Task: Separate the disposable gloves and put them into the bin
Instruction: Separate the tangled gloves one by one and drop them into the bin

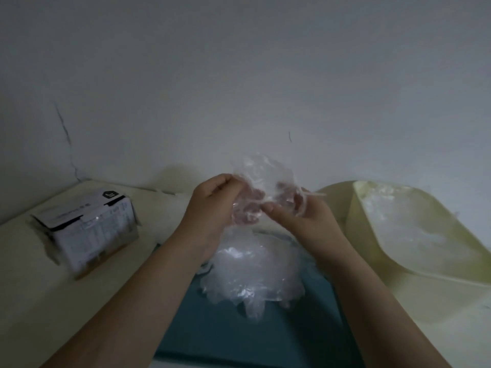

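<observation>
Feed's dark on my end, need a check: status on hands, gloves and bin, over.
Raised glove clump pinched by left hand and right hand. Below them, the pile. At right the bin, nothing between.

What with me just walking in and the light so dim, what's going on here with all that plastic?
A person is pulling apart clear disposable gloves. The left grip and right grip both pinch one crumpled glove, held up in front of the wall above a pile of gloves lying on a teal mat. The cream bin at the right already holds some clear plastic, apparently gloves. A cardboard box sits at the left, untouched.
</observation>
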Demonstrator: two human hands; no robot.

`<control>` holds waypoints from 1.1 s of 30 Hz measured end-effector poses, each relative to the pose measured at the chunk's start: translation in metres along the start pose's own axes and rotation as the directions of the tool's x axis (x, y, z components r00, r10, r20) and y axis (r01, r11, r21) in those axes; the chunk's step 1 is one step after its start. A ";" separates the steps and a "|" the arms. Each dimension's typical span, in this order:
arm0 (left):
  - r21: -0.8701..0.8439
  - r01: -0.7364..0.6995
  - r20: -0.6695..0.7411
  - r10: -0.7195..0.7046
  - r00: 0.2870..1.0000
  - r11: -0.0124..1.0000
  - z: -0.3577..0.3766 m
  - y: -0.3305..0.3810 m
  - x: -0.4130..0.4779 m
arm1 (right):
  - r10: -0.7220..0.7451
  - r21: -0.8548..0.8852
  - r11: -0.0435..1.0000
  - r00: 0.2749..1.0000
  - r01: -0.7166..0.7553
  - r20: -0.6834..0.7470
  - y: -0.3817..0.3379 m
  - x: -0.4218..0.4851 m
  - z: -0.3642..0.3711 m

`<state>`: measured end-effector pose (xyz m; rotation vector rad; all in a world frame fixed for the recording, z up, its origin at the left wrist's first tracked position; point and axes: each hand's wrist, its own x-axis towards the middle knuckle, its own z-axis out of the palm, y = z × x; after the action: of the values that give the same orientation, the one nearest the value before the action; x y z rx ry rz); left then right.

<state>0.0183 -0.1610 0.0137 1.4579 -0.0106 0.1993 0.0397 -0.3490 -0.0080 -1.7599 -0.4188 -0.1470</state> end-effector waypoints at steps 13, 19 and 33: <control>0.034 0.156 0.063 -0.158 0.985 0.987 -0.007 -0.016 -0.003 | 0.283 0.193 0.946 0.954 -0.260 -0.103 -0.002 -0.001 -0.003; -0.181 0.156 -0.021 -0.163 0.986 0.971 -0.024 -0.009 0.008 | 0.442 0.444 0.840 0.868 -0.313 -0.225 0.004 0.003 -0.002; -0.012 0.102 0.502 -0.082 0.861 0.995 -0.017 0.001 -0.018 | 0.149 -0.057 0.989 0.966 -0.140 0.213 -0.045 -0.017 -0.023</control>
<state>-0.0019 -0.1468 0.0104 1.4326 -0.3670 -0.2649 0.0104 -0.3665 0.0334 -1.8473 -0.4455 0.1430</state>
